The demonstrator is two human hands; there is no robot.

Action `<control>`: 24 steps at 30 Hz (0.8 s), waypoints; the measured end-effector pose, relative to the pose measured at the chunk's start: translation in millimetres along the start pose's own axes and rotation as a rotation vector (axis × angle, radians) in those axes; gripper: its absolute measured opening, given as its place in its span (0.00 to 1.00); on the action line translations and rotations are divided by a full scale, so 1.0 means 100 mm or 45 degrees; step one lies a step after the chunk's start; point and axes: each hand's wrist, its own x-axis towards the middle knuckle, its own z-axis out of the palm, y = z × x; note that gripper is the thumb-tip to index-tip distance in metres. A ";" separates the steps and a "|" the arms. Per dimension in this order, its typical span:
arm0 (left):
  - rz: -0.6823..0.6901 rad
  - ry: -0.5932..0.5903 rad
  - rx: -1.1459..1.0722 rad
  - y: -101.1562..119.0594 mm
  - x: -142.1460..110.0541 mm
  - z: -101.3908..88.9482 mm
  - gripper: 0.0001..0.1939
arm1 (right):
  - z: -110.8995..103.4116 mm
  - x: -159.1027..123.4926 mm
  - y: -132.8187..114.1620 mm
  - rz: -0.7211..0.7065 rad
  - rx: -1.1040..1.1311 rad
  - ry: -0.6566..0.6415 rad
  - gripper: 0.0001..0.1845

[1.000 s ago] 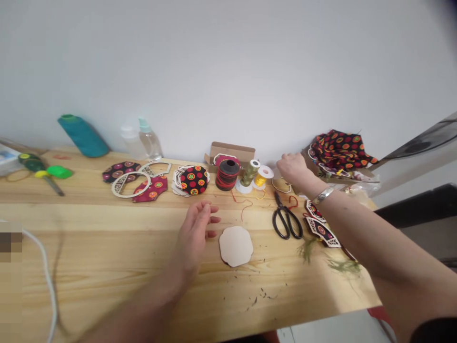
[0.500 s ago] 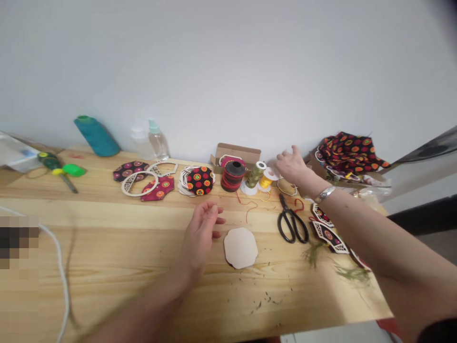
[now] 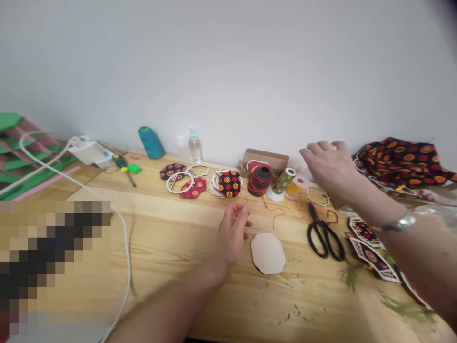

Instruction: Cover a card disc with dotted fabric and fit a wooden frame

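My left hand [image 3: 231,237] hovers just above the wooden table [image 3: 178,247], fingers loosely curled and apart, holding nothing, next to a plain wooden scalloped plate [image 3: 267,253]. My right hand [image 3: 330,164] is raised over the back of the table with fingers stretched out and empty, above a thin octagonal wooden frame [image 3: 317,195] and near a gold thread spool [image 3: 284,180] and a yellow spool [image 3: 294,187]. A red and black cord spool [image 3: 260,181] stands left of them. Black scissors [image 3: 323,233] lie below my right hand.
Fabric-covered pieces [image 3: 228,182] and wooden rings [image 3: 179,181] lie at the back. A teal thread cone [image 3: 151,142], clear bottles [image 3: 195,146], a screwdriver [image 3: 124,165], patterned cloth [image 3: 403,159], fabric lantern parts [image 3: 373,252] and a white cable [image 3: 121,238] are also in view.
The view has swung left, showing more of the table's left end. My right hand has lifted off the octagonal frame and opened. My left hand has hardly moved.
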 end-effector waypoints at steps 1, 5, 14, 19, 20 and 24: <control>0.008 0.008 -0.006 0.00 0.00 0.00 0.10 | -0.11 0.00 -0.14 0.019 0.149 0.022 0.14; 0.072 0.104 -0.076 -0.03 0.03 -0.03 0.11 | -0.33 0.02 -0.89 0.136 1.230 -0.210 0.09; 0.285 0.361 -0.341 0.01 0.13 -0.11 0.10 | 0.04 0.23 -1.67 0.957 2.599 -0.887 0.15; 0.221 0.369 -0.387 -0.03 0.16 -0.12 0.10 | 0.05 0.28 -1.67 1.051 2.704 -0.866 0.14; 0.201 0.374 -0.405 -0.03 0.16 -0.11 0.10 | 0.04 0.27 -1.67 1.051 2.715 -0.846 0.14; 0.072 0.316 -0.510 -0.01 0.18 -0.08 0.09 | -0.03 0.17 -1.61 0.987 2.786 -0.749 0.13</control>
